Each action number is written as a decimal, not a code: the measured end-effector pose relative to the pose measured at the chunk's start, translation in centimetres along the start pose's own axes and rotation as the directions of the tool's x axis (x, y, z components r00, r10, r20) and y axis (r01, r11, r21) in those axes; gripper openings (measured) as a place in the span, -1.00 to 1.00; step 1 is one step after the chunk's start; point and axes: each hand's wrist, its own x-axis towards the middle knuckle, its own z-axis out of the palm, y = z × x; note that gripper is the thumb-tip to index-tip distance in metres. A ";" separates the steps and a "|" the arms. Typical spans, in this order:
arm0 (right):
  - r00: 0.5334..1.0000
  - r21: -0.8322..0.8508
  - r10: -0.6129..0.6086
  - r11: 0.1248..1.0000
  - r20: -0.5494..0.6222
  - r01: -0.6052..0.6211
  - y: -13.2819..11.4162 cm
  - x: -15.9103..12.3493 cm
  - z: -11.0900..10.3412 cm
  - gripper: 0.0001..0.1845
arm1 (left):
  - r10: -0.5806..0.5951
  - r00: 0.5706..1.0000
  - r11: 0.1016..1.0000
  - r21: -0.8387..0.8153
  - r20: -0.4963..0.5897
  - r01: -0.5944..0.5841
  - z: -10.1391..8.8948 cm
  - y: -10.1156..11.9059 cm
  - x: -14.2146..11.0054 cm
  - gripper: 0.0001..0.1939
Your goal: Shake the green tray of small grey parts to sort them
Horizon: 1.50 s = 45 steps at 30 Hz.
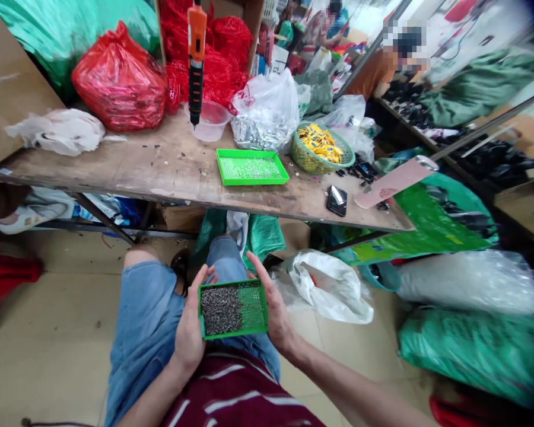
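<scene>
Between my two hands, above my lap, is a small green perforated tray [254, 308]. Many tiny dark screws [220, 309] fill its left part, and only a scattering lies in the holes on its right. My left hand [192, 323] grips the tray's left side, while my right hand [276, 314] presses along its right side. On the table ahead rests a second, brighter green tray [225, 172] with small silvery pieces in it. Above the table hangs an orange and black electric screwdriver [196, 56], bit pointing down.
The wooden table [151, 169] holds a red bag [121, 80], a clear plastic tub [210, 121], a bag of silvery parts [267, 115], a basket of yellow pieces [320, 148], a black device [337, 200] and a pink device [396, 182]. A white bag [333, 284] lies right of my knees. Other people work behind.
</scene>
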 end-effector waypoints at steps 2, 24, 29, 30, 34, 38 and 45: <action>1.000 0.009 0.011 1.000 -0.021 -0.010 0.1 0.0 -0.3 -0.30 | -0.012 1.000 1.000 -0.007 0.001 0.012 0.2 -0.2 0.0 -0.45; 1.000 -0.018 0.018 1.000 0.002 -0.018 0.2 0.0 -0.1 -0.28 | 0.011 0.999 1.000 0.025 -0.035 -0.010 -0.3 -0.8 0.1 -0.43; 0.999 -0.020 0.045 0.999 -0.030 -0.046 0.2 -0.3 -1.1 -0.29 | -0.001 1.000 0.997 0.079 0.012 0.000 0.6 -0.5 0.0 -0.46; 0.998 -0.021 0.042 0.999 -0.043 -0.043 0.2 -0.3 -1.2 -0.30 | 0.002 0.999 0.995 0.096 0.032 -0.005 0.7 -0.4 -0.1 -0.47; 0.997 -0.016 -0.019 1.000 -0.069 0.017 0.6 -0.1 -0.4 -0.35 | 0.049 0.999 0.982 0.181 -0.003 -0.047 0.3 0.2 -0.2 -0.49; 0.999 0.008 0.000 1.000 -0.044 0.001 0.8 0.1 0.1 -0.31 | -0.008 1.000 0.983 0.181 -0.008 0.010 -0.3 0.3 -0.2 -0.49; 0.999 0.008 0.029 1.000 -0.038 -0.028 0.3 0.1 -0.1 -0.34 | -0.001 1.000 0.989 0.147 -0.009 0.002 -0.1 0.2 0.0 -0.48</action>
